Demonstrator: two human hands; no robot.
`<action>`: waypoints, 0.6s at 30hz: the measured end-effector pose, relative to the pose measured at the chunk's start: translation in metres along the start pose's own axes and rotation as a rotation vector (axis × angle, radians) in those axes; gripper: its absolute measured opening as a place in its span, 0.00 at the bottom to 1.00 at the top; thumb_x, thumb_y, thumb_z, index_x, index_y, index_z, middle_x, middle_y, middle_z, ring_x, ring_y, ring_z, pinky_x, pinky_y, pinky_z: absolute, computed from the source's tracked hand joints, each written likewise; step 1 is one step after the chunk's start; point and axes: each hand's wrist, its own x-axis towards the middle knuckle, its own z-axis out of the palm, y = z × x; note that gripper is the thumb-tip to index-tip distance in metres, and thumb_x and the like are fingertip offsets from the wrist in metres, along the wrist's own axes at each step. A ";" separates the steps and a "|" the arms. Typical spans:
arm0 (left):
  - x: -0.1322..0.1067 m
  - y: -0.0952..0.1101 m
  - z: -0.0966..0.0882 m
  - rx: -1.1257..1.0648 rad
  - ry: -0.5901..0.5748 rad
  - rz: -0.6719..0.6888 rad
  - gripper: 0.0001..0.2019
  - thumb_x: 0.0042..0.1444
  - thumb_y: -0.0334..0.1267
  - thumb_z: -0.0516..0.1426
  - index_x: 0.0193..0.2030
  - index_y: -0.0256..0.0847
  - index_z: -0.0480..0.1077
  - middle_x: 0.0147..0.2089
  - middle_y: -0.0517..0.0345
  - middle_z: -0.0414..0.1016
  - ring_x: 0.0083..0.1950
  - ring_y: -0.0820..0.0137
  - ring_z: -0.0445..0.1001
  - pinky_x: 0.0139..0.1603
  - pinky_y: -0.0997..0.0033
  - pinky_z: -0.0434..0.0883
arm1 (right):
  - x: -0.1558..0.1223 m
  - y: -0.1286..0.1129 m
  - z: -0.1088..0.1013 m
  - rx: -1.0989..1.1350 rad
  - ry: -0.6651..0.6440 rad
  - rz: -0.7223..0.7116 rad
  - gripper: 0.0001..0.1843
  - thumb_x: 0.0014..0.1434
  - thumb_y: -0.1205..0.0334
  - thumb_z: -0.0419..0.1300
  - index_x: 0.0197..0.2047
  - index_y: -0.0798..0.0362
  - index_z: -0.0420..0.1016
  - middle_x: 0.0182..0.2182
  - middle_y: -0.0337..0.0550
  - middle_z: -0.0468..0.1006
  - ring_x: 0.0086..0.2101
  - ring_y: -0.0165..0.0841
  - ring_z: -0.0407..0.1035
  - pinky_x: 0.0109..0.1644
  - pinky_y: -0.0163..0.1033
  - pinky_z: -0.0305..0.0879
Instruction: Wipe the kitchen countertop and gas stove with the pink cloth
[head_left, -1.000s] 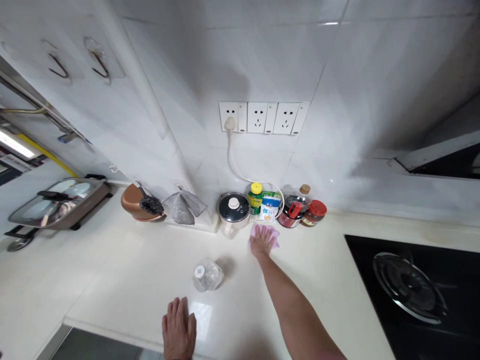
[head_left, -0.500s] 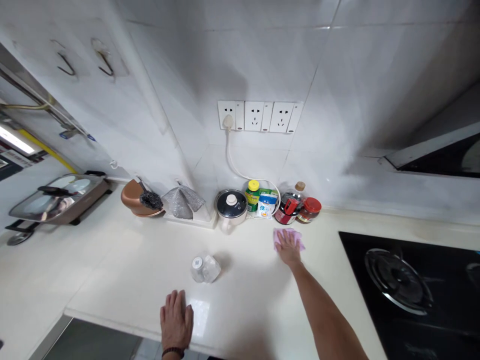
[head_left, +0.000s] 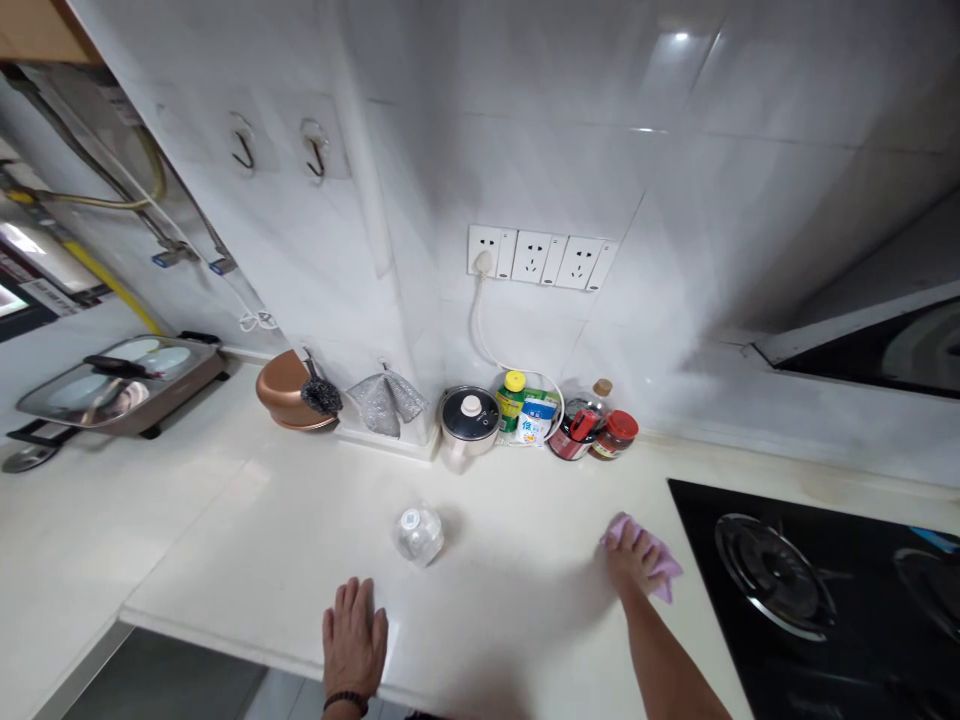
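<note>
Purple cloth [head_left: 667,563] under right hand [head_left: 632,562], palm down, grip unclear, left hand [head_left: 353,640] flat on countertop [head_left: 300,530]

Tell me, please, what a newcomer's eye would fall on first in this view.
Probably the lilac cloth under the person's right grip, on the pale countertop just left of the black stove. Next might come the red-lidded jar and the yellow-capped green bottle, both near the wall below the sockets. The clear container also stands out, set apart nearer the front.
</note>
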 end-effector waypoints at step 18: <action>0.001 0.006 -0.011 0.043 -0.030 -0.017 0.28 0.67 0.42 0.47 0.72 0.38 0.64 0.76 0.42 0.62 0.81 0.57 0.49 0.79 0.46 0.46 | -0.177 -0.179 0.072 -0.086 -0.461 -1.003 0.36 0.71 0.38 0.42 0.78 0.34 0.42 0.79 0.29 0.36 0.77 0.43 0.30 0.79 0.61 0.26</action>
